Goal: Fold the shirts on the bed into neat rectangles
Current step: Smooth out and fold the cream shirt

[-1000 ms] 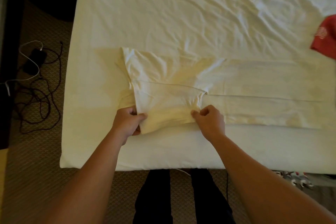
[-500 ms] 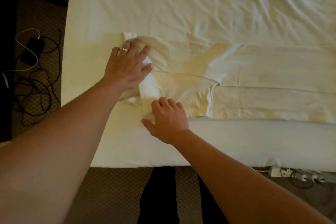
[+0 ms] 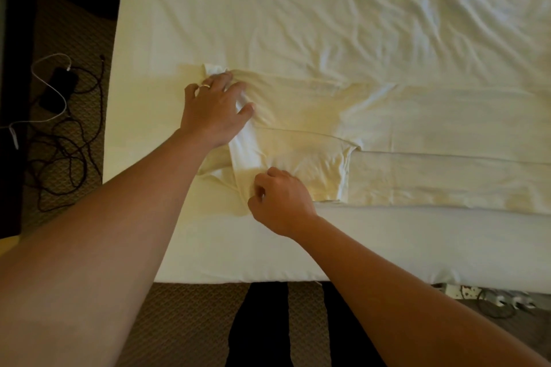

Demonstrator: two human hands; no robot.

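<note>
A cream shirt lies folded lengthwise along the near edge of the bed, stretching out of view on the right. Its sleeve is folded over the body near the left end. My left hand lies on the shirt's far left corner, fingers spread over the fabric; whether they grip it I cannot tell. My right hand is at the near left corner with fingers curled, pinching the shirt's edge.
The white sheet is wrinkled at the far right. On the carpet to the left lie a phone and tangled cables. A power strip sits on the floor under the bed's near right edge. My dark trouser legs stand against the bed.
My left hand moved from the shirt's near left edge up to its far left corner. My right hand shifted left along the near edge and curled onto the fabric. The view swung left.
</note>
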